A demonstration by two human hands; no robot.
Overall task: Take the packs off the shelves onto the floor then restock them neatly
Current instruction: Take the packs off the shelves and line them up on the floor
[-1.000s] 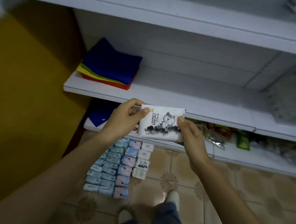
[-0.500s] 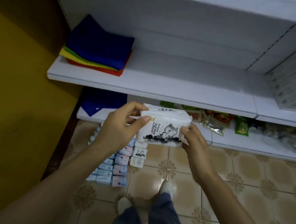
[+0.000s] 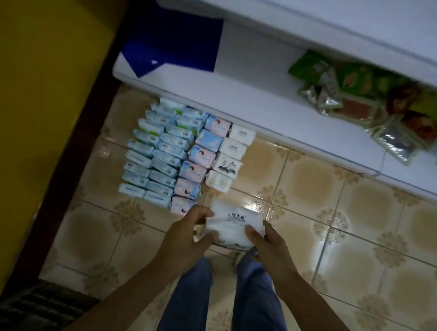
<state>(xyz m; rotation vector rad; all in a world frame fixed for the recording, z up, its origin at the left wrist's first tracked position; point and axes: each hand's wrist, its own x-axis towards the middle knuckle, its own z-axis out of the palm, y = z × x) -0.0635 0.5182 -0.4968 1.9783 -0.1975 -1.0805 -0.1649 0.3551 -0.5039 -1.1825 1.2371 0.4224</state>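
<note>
I hold a white tissue pack (image 3: 234,225) with black print low over the tiled floor (image 3: 361,223), just in front of my legs. My left hand (image 3: 187,236) grips its left end and my right hand (image 3: 267,246) grips its right end. Beyond it, rows of packs lie on the floor against the bottom shelf (image 3: 278,110): several pale blue packs (image 3: 152,159) in two columns, a column of pink packs (image 3: 197,164), and a short column of white packs (image 3: 229,158). The held pack hovers at the near end of the white column.
Green and brown snack packets (image 3: 362,102) are piled on the bottom shelf at the right. A dark blue cloth (image 3: 173,49) lies on its left end. A yellow wall (image 3: 38,105) with a dark frame runs along the left. A dark mat (image 3: 35,307) lies at lower left.
The pack came down from shelf height toward the floor with both hands on it. My view tilted downward, so the upper shelves and coloured cloth stack left the frame.
</note>
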